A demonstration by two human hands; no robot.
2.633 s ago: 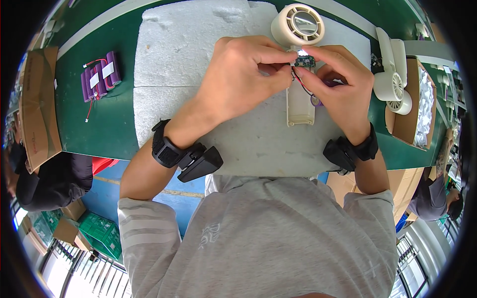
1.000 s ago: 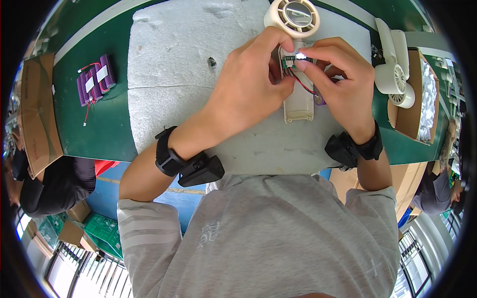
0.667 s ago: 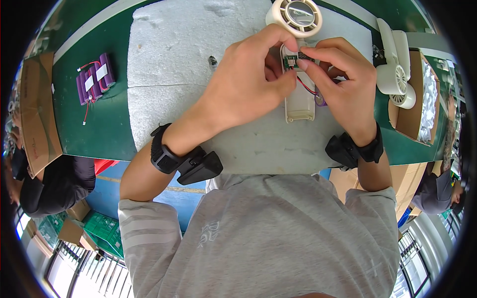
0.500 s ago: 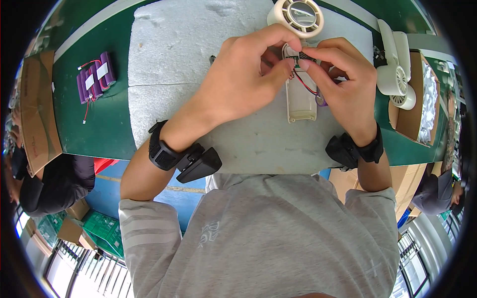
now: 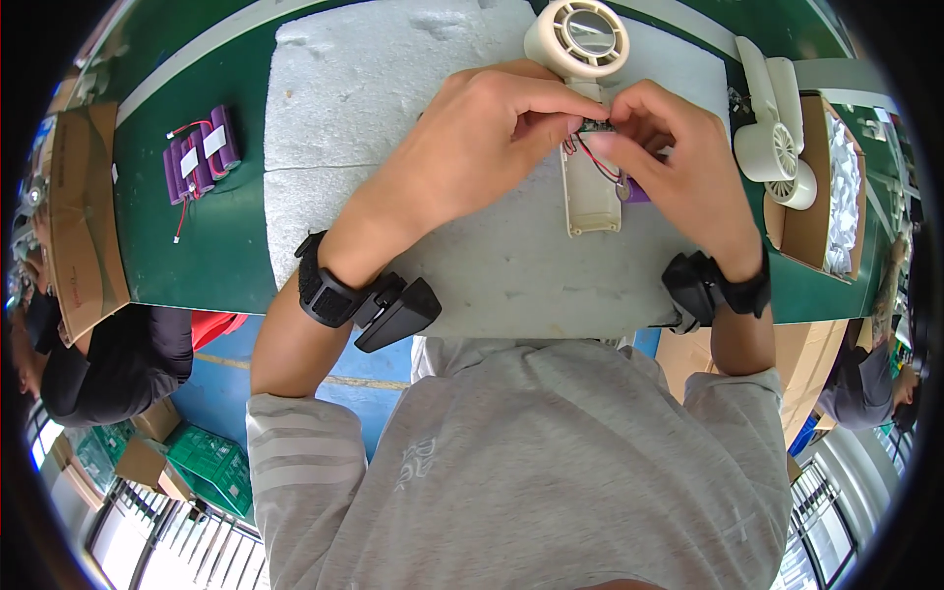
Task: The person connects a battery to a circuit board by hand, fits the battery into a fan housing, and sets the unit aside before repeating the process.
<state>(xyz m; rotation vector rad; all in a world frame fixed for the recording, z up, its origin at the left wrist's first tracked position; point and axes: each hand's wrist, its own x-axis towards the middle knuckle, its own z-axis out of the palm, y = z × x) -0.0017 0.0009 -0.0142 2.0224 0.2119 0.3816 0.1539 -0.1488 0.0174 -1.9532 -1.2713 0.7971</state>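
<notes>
Fan (image 5: 577, 39) is laid near the far edge of the foam (image 5: 339, 108), its handle (image 5: 593, 205) open. Over that handle, the board (image 5: 594, 126) is pinched by the left hand (image 5: 482, 138); whether by the right hand (image 5: 678, 152) too cannot be told. By a hard pull, the wires (image 5: 597, 163) could be torn loose. Left of the fan, wide foam is offered; at its right, room is narrowed by other fans (image 5: 766, 150) and, closer, the cell (image 5: 638, 192).

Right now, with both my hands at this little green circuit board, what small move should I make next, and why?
I'd probably steady the circuit board with your left hand and ease the red and black wires aside with your right hand: they cross the cream handle toward the purple cell, close under your right thumb, and might snag.
</notes>
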